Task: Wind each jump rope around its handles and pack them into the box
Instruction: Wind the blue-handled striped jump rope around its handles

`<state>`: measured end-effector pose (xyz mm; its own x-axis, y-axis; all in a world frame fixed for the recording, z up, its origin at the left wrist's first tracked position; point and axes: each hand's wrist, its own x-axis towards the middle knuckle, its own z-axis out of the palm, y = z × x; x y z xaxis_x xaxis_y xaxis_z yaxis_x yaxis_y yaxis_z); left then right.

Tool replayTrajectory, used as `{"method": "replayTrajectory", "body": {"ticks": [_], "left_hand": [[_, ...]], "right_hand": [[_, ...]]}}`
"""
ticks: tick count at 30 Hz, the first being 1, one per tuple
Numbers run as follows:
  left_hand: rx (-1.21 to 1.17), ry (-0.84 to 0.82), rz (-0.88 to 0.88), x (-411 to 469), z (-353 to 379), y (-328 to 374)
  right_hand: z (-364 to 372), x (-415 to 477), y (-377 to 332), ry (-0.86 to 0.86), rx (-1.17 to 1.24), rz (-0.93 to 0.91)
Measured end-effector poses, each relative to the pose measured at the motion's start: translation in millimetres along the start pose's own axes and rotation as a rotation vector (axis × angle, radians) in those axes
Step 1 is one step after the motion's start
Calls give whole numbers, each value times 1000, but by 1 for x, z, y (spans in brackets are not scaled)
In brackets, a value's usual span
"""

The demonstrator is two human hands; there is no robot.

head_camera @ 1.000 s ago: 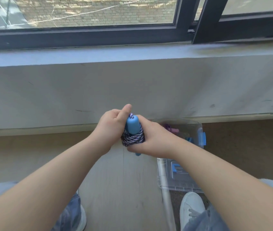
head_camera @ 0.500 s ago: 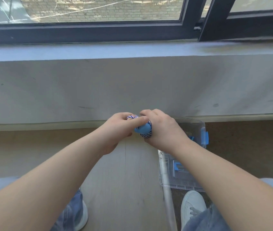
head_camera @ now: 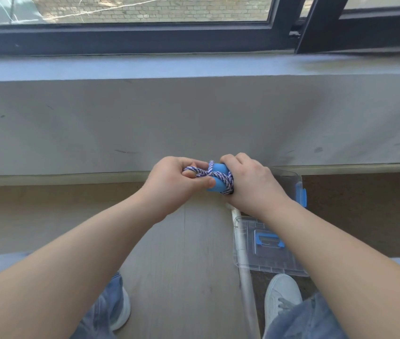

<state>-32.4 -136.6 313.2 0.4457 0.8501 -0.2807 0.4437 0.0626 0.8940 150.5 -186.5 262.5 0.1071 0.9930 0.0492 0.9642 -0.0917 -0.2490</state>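
A pale floor runs up to a grey wall under a window sill. The left hand pinches a loop of the striped rope between thumb and fingers; the right hand is closed around the blue handles, the cord wound about them. If the pinch slackens, the last turns would likely spring loose and unwind. The clear box sits just beyond the right hand, its lid lying near a white shoe. The open floor on the left leaves room; the wall close ahead limits reach.
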Motion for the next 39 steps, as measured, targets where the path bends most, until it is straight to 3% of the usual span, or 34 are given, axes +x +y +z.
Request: {"method": "replayTrajectory", "body": {"ticks": [5, 10, 17, 20, 25, 31, 35, 39], "left_hand": [[106, 150, -26, 2, 2, -2], [124, 142, -23, 5, 3, -4], [384, 235, 213, 6, 18, -8], [395, 278, 209, 11, 24, -7], [196, 283, 159, 21, 36, 3], [-142, 30, -67, 43, 49, -5], [-403, -22, -192, 55, 68, -9], [-427, -45, -253, 65, 91, -23]], "right_hand": [[-1, -2, 1, -68, 5, 28], [-3, -6, -8, -196, -55, 118], [-1, -7, -11, -253, -61, 254], [-1, -6, -6, -265, -13, 281], [1, -3, 3, -204, 108, 338], [6, -4, 19, -238, 291, 414], [18, -1, 40, -230, 342, 505], [32, -7, 62, -226, 473, 607]]}}
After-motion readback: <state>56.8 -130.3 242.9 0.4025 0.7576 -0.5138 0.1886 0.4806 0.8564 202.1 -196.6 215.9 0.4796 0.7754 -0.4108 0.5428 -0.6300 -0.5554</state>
